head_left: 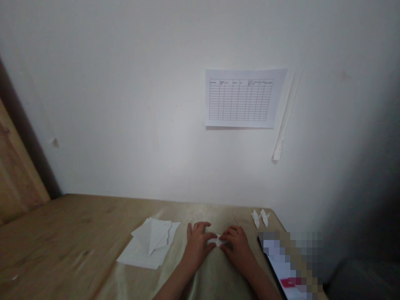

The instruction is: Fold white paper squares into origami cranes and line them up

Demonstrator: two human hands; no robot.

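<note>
A small piece of folded white paper (218,241) is between my two hands, low over the table. My left hand (197,241) pinches its left side between thumb and fingers. On the opposite side, my right hand (238,242) grips the paper the same way, fingers bent. The fingers cover much of the paper, so its full shape is hidden. To the left of my left hand lies a stack of white paper sheets (140,255), with a folded piece (158,235) on top. Beyond my right hand, two small folded paper figures (260,218) sit near the table's far right corner.
The brown-covered table (78,233) meets a white wall (125,104) at its back edge. A printed table sheet (240,100) hangs on that wall. A partly blurred screen device (278,262) lies beside my right forearm. Wooden boards (18,166) stand at far left.
</note>
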